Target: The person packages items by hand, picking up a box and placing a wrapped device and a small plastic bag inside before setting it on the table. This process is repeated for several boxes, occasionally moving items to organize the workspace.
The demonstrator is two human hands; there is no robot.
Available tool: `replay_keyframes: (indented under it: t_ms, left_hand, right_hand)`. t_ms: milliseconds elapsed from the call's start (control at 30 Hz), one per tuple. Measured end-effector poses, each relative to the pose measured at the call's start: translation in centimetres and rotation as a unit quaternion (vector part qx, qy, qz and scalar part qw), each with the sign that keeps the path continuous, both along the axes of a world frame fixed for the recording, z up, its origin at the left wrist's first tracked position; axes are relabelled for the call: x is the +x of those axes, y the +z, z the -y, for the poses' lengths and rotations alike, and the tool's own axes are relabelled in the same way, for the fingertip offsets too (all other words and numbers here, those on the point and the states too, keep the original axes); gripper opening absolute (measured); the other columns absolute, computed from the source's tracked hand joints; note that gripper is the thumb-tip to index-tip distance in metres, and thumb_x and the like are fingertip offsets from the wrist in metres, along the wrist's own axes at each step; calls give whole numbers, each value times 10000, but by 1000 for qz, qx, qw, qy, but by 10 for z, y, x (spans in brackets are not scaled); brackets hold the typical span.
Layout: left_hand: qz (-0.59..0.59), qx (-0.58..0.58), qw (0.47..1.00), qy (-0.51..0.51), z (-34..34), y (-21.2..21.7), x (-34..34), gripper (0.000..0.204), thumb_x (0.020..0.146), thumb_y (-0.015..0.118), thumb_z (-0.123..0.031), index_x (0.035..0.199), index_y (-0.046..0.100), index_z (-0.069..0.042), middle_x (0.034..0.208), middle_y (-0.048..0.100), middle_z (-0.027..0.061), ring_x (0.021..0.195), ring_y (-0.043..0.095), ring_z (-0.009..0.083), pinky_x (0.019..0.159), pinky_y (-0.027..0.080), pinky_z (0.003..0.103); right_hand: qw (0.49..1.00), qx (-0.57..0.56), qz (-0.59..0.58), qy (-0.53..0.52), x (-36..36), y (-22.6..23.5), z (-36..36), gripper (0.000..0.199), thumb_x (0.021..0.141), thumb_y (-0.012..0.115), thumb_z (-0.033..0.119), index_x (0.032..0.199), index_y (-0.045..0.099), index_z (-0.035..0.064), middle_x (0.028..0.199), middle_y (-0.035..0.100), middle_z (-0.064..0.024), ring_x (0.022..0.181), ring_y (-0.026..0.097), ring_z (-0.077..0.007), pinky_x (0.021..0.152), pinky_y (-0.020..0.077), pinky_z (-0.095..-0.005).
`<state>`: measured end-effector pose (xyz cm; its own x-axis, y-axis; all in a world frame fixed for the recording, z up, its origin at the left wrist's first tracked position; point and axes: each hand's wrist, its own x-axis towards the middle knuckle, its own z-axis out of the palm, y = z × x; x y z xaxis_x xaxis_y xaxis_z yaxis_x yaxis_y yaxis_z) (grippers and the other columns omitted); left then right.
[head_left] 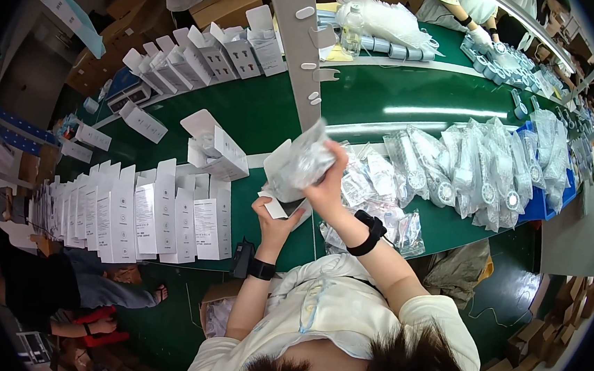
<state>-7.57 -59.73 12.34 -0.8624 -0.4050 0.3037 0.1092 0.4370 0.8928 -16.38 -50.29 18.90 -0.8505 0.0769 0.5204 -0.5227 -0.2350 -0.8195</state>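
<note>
My left hand (277,220) grips a small white carton (276,157) from its near side, its flap standing up and its dark inside partly showing. Over the mouth of that carton is a clear plastic bag (304,161), pinched by my right hand (328,182). What the bag contains is blurred and cannot be made out. Just right of my right hand lie several small clear packets (380,178). Left of the carton stands another open white carton (219,153) with a bagged thing in it.
A long row of upright white cartons (119,213) lines the table's left edge. Bagged pale devices (480,168) lie at the right, beside a blue bin (554,199). A grey metal post (296,39) rises ahead. Across the table, a co-worker's gloved hand (481,38) is among blue-grey parts.
</note>
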Motion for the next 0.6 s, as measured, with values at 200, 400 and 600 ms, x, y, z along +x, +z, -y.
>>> replay_keyframes:
  t_ms: [200, 400, 600]
  left_hand:
    - [58, -315, 943, -87, 11, 2, 7, 707, 599, 775, -91, 1064, 242, -93, 1248, 342, 228, 1110, 422, 285, 887, 371, 374]
    - [46, 117, 991, -36, 5, -1, 12, 734, 590, 789, -126, 1073, 239, -78, 1263, 326, 216, 1127, 406, 245, 901, 361, 368]
    - [2, 88, 995, -35, 18, -13, 14, 762, 561, 811, -140, 1053, 234, -61, 1207, 356, 187, 1121, 398, 251, 905, 355, 373]
  right_hand:
    - [904, 302, -262, 149, 8, 37, -12, 512, 498, 645, -4, 994, 537, 64, 1007, 482, -115, 1010, 435, -332, 848, 372, -392]
    - [934, 254, -170, 185, 1, 26, -26, 486, 509, 664, -20, 977, 556, 59, 985, 509, -88, 976, 485, -294, 807, 413, -369]
    - [951, -178, 168, 187, 7, 32, -30, 579, 608, 688, -33, 1103, 410, 81, 1039, 502, -53, 990, 489, -183, 813, 426, -309]
